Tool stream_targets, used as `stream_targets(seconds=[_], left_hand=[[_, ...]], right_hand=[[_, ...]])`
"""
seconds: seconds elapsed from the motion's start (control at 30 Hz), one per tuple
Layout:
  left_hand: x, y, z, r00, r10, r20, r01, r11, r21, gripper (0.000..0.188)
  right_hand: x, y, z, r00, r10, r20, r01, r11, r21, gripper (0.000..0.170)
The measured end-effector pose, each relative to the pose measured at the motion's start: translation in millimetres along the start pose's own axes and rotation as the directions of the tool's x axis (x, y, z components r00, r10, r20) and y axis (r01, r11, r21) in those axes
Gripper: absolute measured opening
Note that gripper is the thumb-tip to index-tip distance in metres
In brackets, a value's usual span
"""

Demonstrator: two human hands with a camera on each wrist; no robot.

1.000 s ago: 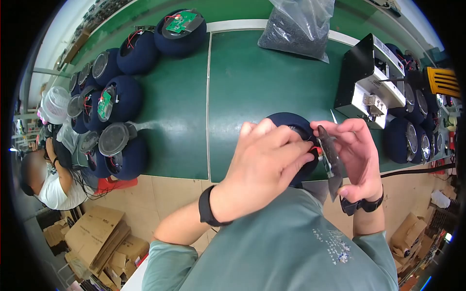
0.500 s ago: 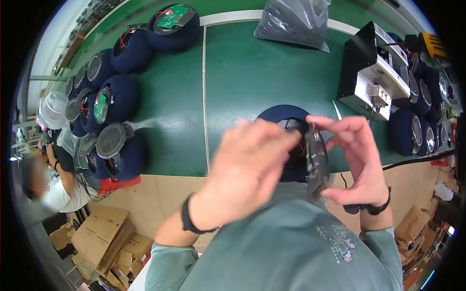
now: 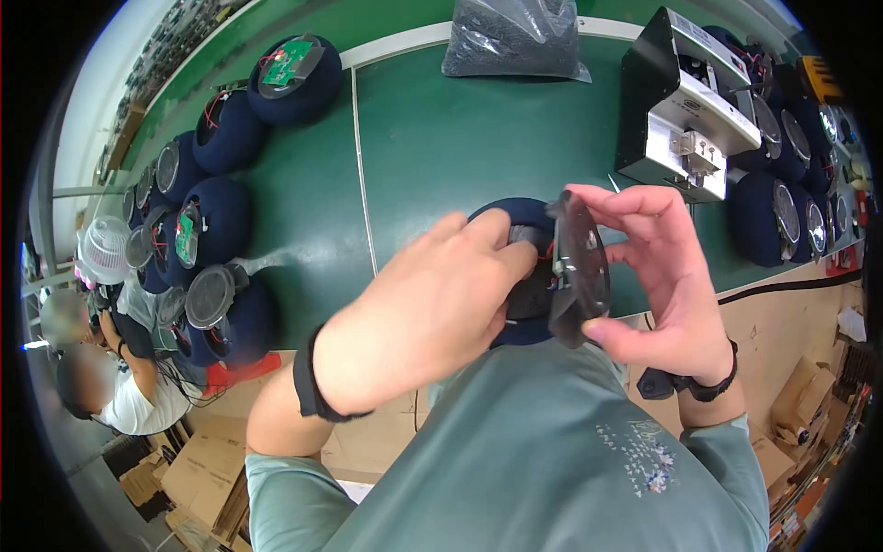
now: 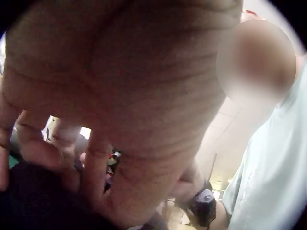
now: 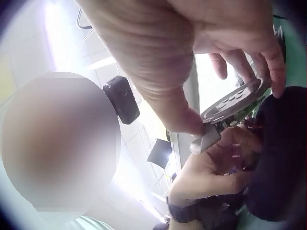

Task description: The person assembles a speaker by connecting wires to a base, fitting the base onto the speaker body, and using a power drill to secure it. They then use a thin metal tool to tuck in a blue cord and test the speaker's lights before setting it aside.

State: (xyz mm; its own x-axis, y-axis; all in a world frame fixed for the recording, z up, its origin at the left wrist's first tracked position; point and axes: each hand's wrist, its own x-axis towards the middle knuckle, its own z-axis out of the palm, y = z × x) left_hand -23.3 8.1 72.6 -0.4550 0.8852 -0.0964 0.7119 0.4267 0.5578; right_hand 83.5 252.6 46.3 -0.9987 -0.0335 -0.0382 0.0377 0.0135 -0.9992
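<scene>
My right hand (image 3: 670, 285) holds a round dark see-through cover (image 3: 591, 262) on edge, thumb at its lower rim and fingertips at its upper rim. Green circuit board parts show on the cover's left face, and red wires (image 3: 551, 250) lie between it and a navy round housing (image 3: 492, 210). Over the housing's opening, my left hand (image 3: 428, 304) has bent fingers reaching inside. Their tips are hidden, and I cannot tell whether they pinch anything. In the right wrist view, the left fingers are close under the cover (image 5: 232, 101), beside the housing (image 5: 280, 158).
More navy housings (image 3: 221, 216) with covers and boards stand on the left of the green table (image 3: 432, 147), others (image 3: 759, 216) on the right. A black and silver machine (image 3: 685, 120) stands at back right, a bag of dark granules (image 3: 515, 41) at the back. Another person (image 3: 138, 396) sits far left.
My left hand drew back from the cover's wires, then moved into the housing's opening. The cover has tilted, showing more of its outer face; the right hand still holds it.
</scene>
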Motion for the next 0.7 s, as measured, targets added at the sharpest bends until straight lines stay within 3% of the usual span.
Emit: stream_targets(seconds=[0.03,0.13,0.23,0.57,0.67,0.7], left_hand=[[-2.4,3.0,1.6,0.999,-0.032,-0.003,0.032,0.999,-0.027,0.031],[-3.1,12.4,-2.4,0.994,-0.093,0.064,0.095,0.995,-0.027,0.028],[1.5,13.9,-4.4,0.995,-0.037,0.087,0.026,0.992,0.122,0.023],[1.2,-2.4,3.7,0.993,0.103,0.064,-0.116,0.962,0.248,0.011],[-3.3,-14.7,0.6,0.996,0.068,-0.06,-0.062,0.993,0.104,0.017],[-5.1,-21.5,-4.3,0.995,0.061,-0.082,-0.066,0.996,-0.06,0.016]], right_hand=[[2.0,1.1,-2.1,1.0,0.0,-0.006,0.0,1.0,0.003,0.092],[11.0,2.0,-10.3,0.982,-0.056,0.18,0.056,0.998,0.005,0.096],[14.0,0.2,-12.0,0.979,-0.031,0.199,0.023,0.999,0.043,0.095],[5.6,3.0,-7.5,0.987,-0.052,0.154,0.045,0.998,0.05,0.095],[3.2,0.8,-6.5,0.992,-0.014,0.129,0.003,0.996,0.085,0.095],[2.3,0.4,-6.7,0.991,-0.015,0.129,0.004,0.996,0.084,0.095]])
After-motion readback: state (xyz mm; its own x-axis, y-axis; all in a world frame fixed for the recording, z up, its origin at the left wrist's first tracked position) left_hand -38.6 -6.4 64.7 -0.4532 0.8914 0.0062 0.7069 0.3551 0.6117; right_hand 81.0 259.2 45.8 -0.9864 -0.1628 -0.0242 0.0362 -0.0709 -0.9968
